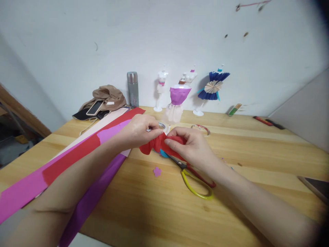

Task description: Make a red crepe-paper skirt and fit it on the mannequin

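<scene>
My left hand (138, 129) pinches the left part of a gathered piece of red crepe paper (157, 143), thumb against fingers. On the other side of it, my right hand (194, 145) grips the same paper between thumb and bent fingers. Below the paper lie scissors (196, 195) with one yellow and one red handle, their blades partly hidden by the red paper. A small blue piece (163, 154) shows by the blade tips. Nearer to me, a purple flower cutout (157, 172) lies on the wooden table (144, 212).
Long purple, red and pink paper strips (74, 156) run along the left. Behind stand a grey flask (133, 91) and several small dress forms, one in a purple top (180, 95), another in blue pleats (209, 94). A tape roll (202, 128) lies beyond my right hand.
</scene>
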Demonstrator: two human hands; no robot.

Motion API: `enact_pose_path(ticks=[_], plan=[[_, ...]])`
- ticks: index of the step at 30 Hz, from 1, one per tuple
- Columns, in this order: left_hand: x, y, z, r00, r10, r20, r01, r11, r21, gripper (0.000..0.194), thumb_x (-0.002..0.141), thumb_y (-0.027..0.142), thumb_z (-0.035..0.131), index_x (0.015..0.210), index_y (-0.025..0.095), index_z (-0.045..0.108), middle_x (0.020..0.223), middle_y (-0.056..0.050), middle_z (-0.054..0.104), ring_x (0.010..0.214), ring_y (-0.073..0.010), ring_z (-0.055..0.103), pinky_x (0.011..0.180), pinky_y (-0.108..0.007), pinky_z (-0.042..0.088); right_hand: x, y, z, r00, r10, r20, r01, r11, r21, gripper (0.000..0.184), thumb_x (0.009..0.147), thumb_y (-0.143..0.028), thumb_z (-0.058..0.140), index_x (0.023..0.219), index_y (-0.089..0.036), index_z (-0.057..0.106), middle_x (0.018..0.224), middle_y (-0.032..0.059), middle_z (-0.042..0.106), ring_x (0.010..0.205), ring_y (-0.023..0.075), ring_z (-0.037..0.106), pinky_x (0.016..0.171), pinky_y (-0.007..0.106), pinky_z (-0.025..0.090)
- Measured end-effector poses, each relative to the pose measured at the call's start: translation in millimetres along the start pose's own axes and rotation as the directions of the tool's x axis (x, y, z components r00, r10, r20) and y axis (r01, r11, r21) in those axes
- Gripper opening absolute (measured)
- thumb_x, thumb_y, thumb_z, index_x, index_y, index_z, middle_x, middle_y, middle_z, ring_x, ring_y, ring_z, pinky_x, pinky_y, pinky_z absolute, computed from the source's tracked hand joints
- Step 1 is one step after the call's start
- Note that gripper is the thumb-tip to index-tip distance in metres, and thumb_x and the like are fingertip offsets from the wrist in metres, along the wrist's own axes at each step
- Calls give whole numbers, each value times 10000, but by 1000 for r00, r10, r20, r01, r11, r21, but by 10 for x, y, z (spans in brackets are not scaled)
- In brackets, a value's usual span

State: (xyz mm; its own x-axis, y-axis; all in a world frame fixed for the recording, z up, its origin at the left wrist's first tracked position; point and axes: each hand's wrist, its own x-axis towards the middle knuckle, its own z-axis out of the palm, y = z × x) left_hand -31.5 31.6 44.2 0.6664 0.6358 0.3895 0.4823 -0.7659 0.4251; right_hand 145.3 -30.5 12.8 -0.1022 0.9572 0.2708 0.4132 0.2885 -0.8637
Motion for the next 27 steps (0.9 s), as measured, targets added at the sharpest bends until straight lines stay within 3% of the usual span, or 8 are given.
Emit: enact_pose_path(ticks=[6,9,12,15,18,24,27], plan=[[3,13,-9,1000,-27,-6,27,1000,2,305,836,243,567,549,166,498,584,23,552,620,-107,479,591,-243,341,19,24,5,997,34,70,-39,996,80,151,766,-335,596,672,-219,573,568,-8,600,518,145,528,496,276,398],[5,7,-10,1000,-5,-20,6,999,39,310,847,237,565,551,166,508,597,15,564,621,-111,486,599,-250,348,25,-1,-78,994,-29,107,43,990,-131,203,796,-348,579,645,-212,581,573,6,586,551,160,524,527,298,374],[5,19,-11,999,45,-23,-43,994,104,316,853,213,550,545,164,501,601,12,557,620,-111,474,610,-257,344,19,-30,-169,990,-121,73,140,919,-370,194,810,-369,620,691,-217,630,667,37,656,626,194,571,589,327,383],[-3,57,-11,998,63,-8,-61,984,169,306,851,202,542,549,161,518,612,8,559,636,-116,476,629,-259,353,11,-39,-203,987,-155,47,160,878,-451,100,815,-306,643,759,-226,664,787,62,727,706,224,623,654,346,407],[-18,103,-7,998,67,12,-68,978,198,310,859,206,530,553,164,559,607,2,572,656,-126,500,649,-261,371,10,-22,-182,987,-151,55,159,856,-491,94,834,-241,614,763,-218,672,777,64,741,685,219,620,659,351,398],[-31,139,13,997,74,26,-77,988,137,312,871,204,524,580,173,632,618,-15,629,690,-146,558,673,-262,407,14,45,-100,979,-203,22,196,910,-366,154,846,-242,565,697,-220,599,660,36,674,598,176,560,591,324,385],[-26,132,12,997,64,46,-68,994,86,324,875,189,515,573,180,633,567,-6,618,678,-142,558,675,-257,402,3,31,-62,986,-167,8,163,946,-279,205,834,-247,528,633,-209,549,580,8,591,548,150,494,536,292,362]])
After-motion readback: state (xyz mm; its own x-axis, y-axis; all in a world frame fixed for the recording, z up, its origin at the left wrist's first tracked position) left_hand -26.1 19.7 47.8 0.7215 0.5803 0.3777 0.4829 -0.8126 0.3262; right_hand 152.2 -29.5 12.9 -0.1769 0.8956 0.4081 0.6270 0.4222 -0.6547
